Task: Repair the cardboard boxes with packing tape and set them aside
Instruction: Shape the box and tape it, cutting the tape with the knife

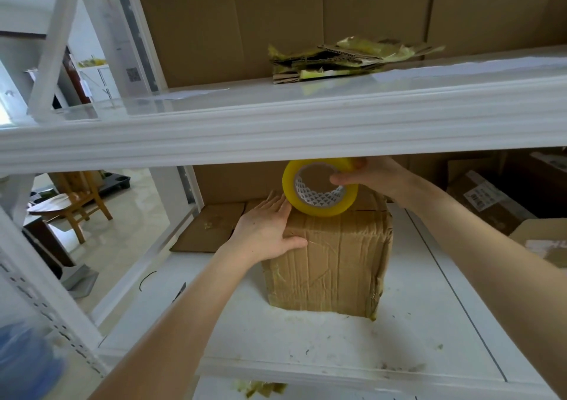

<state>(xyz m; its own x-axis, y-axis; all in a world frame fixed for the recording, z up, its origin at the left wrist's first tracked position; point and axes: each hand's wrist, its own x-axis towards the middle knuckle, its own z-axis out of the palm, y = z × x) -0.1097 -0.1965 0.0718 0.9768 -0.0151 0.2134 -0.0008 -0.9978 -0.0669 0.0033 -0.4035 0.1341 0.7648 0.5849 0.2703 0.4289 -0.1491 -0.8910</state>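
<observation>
While flat on the creased cardboard box [334,264], left hand [267,230] — right hand [371,175] tight round a yellow tape roll [288,186]

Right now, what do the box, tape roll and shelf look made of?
The box: brown cardboard, matte, creased, with shiny clear tape over its front. The tape roll: glossy yellowish plastic film wound on a core, probably cardboard. The shelf: smooth white board with slight sheen, perhaps painted metal or laminate; scuffed and stained.

shelving: white metal rack [276,129] | floor: glossy pale tile [132,212] | furniture: wooden chair [73,197] left | light: daylight
</observation>
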